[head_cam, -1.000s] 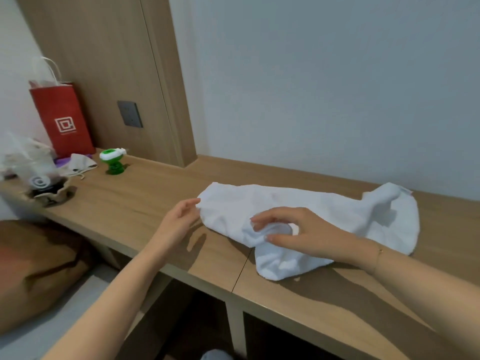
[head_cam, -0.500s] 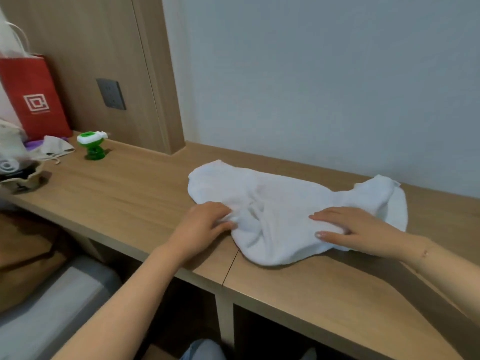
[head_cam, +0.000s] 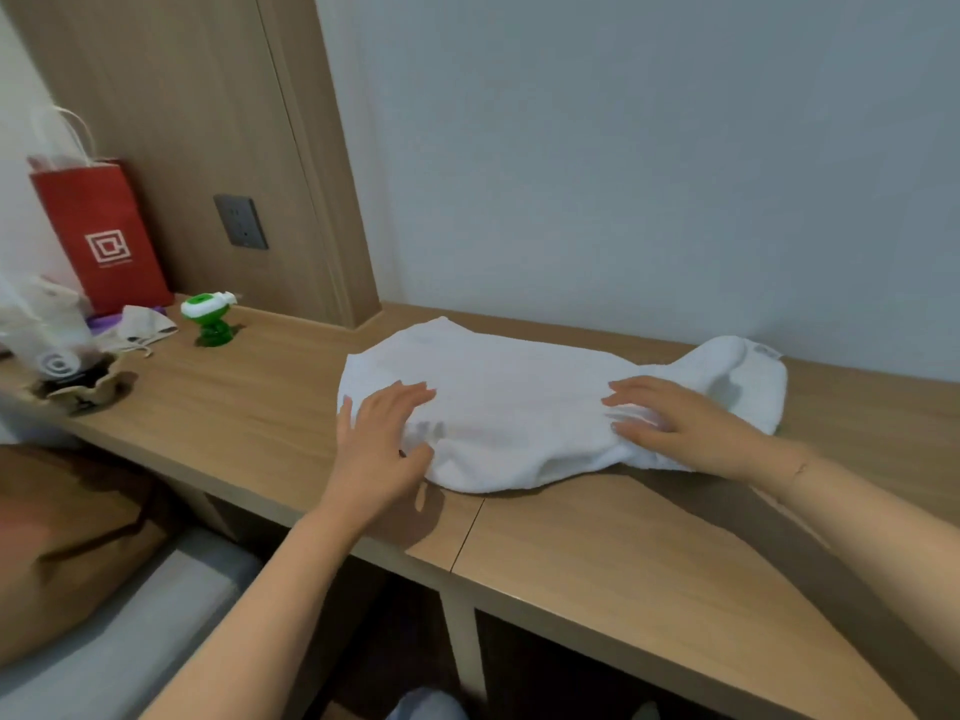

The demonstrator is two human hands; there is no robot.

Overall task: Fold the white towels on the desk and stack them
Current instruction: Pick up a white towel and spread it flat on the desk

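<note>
A white towel (head_cam: 524,397) lies spread and rumpled across the wooden desk (head_cam: 597,553), its right end bunched up near the wall. My left hand (head_cam: 379,439) lies flat on the towel's left edge with fingers straight. My right hand (head_cam: 675,423) presses flat on the towel's right part, fingers straight and pointing left. Neither hand grips the cloth.
At the desk's left end stand a red paper bag (head_cam: 98,236), a small green-and-white object (head_cam: 208,319), a crumpled cloth pouch (head_cam: 143,327) and a clear bag over dark items (head_cam: 57,356). A wall socket (head_cam: 240,222) sits on the wood panel. A brown cushion (head_cam: 67,532) lies below left.
The towel has been spread wider and flatter. My left hand moved from its front edge onto its left side and opened flat; my right hand slid further right.
</note>
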